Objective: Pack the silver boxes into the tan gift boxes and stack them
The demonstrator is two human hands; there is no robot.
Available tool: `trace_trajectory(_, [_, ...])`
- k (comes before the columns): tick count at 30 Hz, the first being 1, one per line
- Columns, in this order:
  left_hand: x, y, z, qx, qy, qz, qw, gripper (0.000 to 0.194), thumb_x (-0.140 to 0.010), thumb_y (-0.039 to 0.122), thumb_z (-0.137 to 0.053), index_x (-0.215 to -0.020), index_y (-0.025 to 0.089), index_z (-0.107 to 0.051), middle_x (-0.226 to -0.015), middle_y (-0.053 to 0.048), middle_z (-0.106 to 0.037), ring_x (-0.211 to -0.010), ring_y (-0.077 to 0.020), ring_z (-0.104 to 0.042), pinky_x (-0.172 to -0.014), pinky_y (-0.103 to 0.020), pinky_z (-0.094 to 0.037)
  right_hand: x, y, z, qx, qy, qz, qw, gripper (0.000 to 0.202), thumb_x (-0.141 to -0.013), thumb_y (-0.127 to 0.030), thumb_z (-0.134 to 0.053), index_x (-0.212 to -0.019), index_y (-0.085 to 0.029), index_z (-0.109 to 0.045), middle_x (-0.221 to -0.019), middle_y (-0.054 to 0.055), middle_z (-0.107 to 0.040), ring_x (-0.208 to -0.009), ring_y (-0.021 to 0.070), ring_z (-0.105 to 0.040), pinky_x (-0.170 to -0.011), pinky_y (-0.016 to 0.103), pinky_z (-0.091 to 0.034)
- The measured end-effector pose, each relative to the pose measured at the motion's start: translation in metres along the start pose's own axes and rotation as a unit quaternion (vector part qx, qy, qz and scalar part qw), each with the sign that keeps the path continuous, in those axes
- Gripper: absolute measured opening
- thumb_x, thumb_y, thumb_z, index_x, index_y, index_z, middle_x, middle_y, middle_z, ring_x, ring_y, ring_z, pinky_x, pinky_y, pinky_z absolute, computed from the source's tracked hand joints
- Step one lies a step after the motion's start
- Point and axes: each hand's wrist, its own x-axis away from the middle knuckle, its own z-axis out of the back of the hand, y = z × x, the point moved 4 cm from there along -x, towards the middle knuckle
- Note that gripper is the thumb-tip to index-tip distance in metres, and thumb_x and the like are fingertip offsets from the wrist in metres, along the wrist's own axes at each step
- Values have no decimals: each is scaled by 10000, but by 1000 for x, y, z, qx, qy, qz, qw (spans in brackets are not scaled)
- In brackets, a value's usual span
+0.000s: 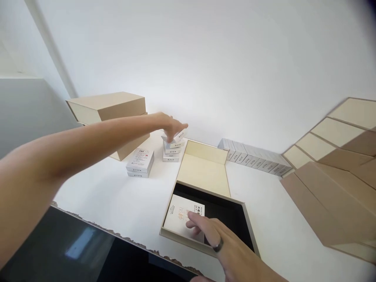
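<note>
My left hand (174,127) reaches to the back and is closed on a small white box (180,135) at the top of a stack of white boxes (171,158). An open cream gift box (205,169) with a black inside lies in front of me, its lid folded back. In its left half lies a white printed box (180,217). Over that box is my right hand (205,231), fingers apart, a ring on one finger; its fingertips are at the printed face.
Two more white boxes (140,161) lie stacked left of centre. A row of white boxes (254,157) stands along the wall. Large tan boxes (117,105) are at the back left, others (331,196) at the right. The table's front edge (126,239) is rough.
</note>
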Motion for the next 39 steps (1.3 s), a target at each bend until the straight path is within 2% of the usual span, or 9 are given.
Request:
trace_trajectory(4, [37,33,11,118,-31,-88,989,823,-694,529,-729,-1384,237,-388,-1292,-97,-628,-1147,-303,-608,-923,-397,-518,16,8,16,107,204,79,970,677,-910,-396,-672,-1506,-321,-362,-1440,86,-524,-1263,255,-568,-1010,378,-534])
trace_trajectory(8, [67,105,-16,389,-230,-252,856,530,-774,509,-573,-1221,225,-547,-1143,-60,-690,-1061,-271,-640,-863,-384,-563,19,-2,43,358,447,200,795,656,-894,-205,-689,-1464,-199,-366,-1536,175,-331,-1428,333,-353,-1108,530,-425])
trace_trajectory(11, [71,144,-47,531,-357,-233,733,474,-800,522,-464,-1100,200,-638,-987,-67,-725,-955,-279,-671,-807,-425,-595,11,-1,50,499,416,224,726,624,-875,-107,-670,-1415,-203,-371,-1555,193,-306,-1463,338,-288,-1129,590,-348])
trace_trajectory(15, [63,161,-73,577,-401,-176,689,554,-863,620,-362,-1090,222,-672,-928,-67,-738,-921,-280,-686,-776,-416,-606,15,8,51,500,343,214,766,605,-888,-126,-651,-1412,-135,-350,-1463,270,-363,-1403,355,-350,-1061,575,-398])
trace_trajectory(22, [75,159,-70,437,-408,-202,776,582,-932,614,-291,-1195,251,-663,-1082,-62,-737,-994,-270,-681,-855,-395,-566,25,27,41,457,297,241,803,722,-842,-10,-592,-1481,-145,-284,-1293,233,-456,-1133,331,-504,-868,509,-482])
trace_trajectory(27, [50,84,-50,93,-74,-81,990,578,-860,649,-459,-1222,229,-622,-1323,-137,-622,-1272,-373,-522,-1130,-534,-332,44,60,45,348,281,112,887,735,-943,-322,-626,-1559,-286,-228,-1409,164,-432,-1198,321,-519,-927,507,-508])
trace_trajectory(32, [17,4,-56,20,-42,19,999,957,-610,657,-748,-1423,253,-445,-1564,-176,-363,-1423,-487,-276,-1136,-678,-200,39,84,39,221,26,-122,967,611,-955,-652,-457,-1495,-370,-415,-1545,55,-392,-1399,349,-385,-1066,563,-454])
trace_trajectory(35, [3,-21,-64,25,-81,54,995,1258,-427,667,-843,-1511,340,-293,-1625,-150,-271,-1418,-498,-281,-1078,-685,-298,29,79,39,183,-4,-140,973,457,-940,-572,-513,-1303,-311,-603,-1379,67,-537,-1323,352,-449,-1023,546,-479])
trace_trajectory(39, [-12,-35,-68,54,-94,66,992,1153,-502,742,-779,-1476,371,-287,-1583,-112,-341,-1297,-397,-470,-1019,-539,-426,22,81,39,191,4,-117,975,356,-899,-427,-589,-1229,-301,-627,-1218,63,-602,-1231,341,-492,-955,509,-500])
